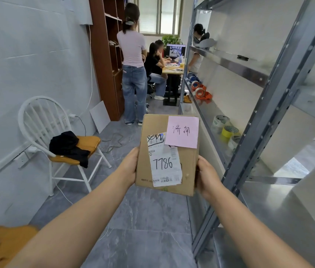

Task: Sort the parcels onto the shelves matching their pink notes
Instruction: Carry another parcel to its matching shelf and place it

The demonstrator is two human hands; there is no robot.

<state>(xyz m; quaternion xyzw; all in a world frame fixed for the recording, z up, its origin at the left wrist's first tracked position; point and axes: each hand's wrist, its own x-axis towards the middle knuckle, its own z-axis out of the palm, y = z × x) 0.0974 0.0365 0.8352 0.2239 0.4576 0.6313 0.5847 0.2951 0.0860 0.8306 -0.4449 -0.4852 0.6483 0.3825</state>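
Both hands grip cardboard parcel: left hand on its left edge, right hand on right edge; pink note top-right.

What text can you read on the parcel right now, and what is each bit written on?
"济南": handwritten on the pink note at the cardboard parcel's top right corner.
"7786": handwritten on the white shipping label.
"8元": printed at the label's bottom edge; the surrounding characters are too small.
Barcode area at the label's top: scribbled over, unreadable.
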